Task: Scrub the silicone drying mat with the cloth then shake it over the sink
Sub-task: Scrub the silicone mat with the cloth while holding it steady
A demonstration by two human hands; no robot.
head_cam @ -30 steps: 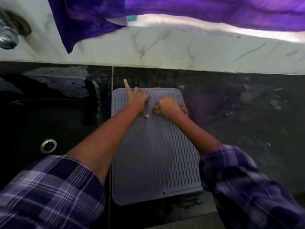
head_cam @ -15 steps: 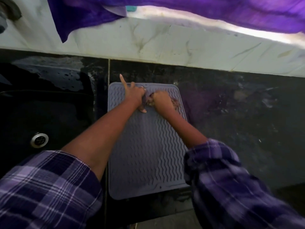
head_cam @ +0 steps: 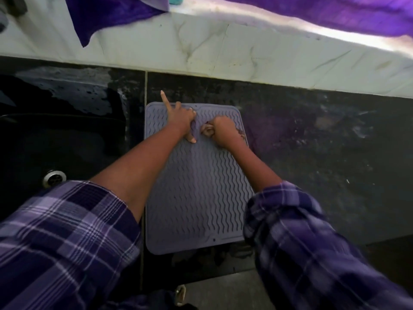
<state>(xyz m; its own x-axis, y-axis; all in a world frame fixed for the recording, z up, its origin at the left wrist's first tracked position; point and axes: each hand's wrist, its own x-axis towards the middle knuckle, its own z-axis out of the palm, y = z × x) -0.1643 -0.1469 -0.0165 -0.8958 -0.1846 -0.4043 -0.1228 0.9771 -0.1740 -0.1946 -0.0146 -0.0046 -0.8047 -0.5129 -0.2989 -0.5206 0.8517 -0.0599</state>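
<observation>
Flat on the dark bench (head_cam: 312, 153) lies the grey silicone drying mat (head_cam: 196, 198), its wavy ridges up, its left edge just beside the black sink (head_cam: 62, 148) and its near edge close to the bench's front edge. Both hands sit on the mat's far end, near each other but apart. The left hand (head_cam: 182, 120) presses down on the mat near its far left corner, index finger stretched out toward the back wall, thumb pointing back toward the person, and the other fingers curled; it holds nothing that can be seen. The right hand (head_cam: 223, 130) is balled into a fist with its fingers closed on a small cloth (head_cam: 206, 129), of which only a crumpled bit shows at the knuckles, pressed against the mat. Both forearms come out of rolled purple plaid sleeves (head_cam: 67, 231). A purple fabric (head_cam: 107, 16) hangs over the pale marble wall (head_cam: 223, 52) behind the bench. The sink's metal drain (head_cam: 54, 177) shows at the left.
</observation>
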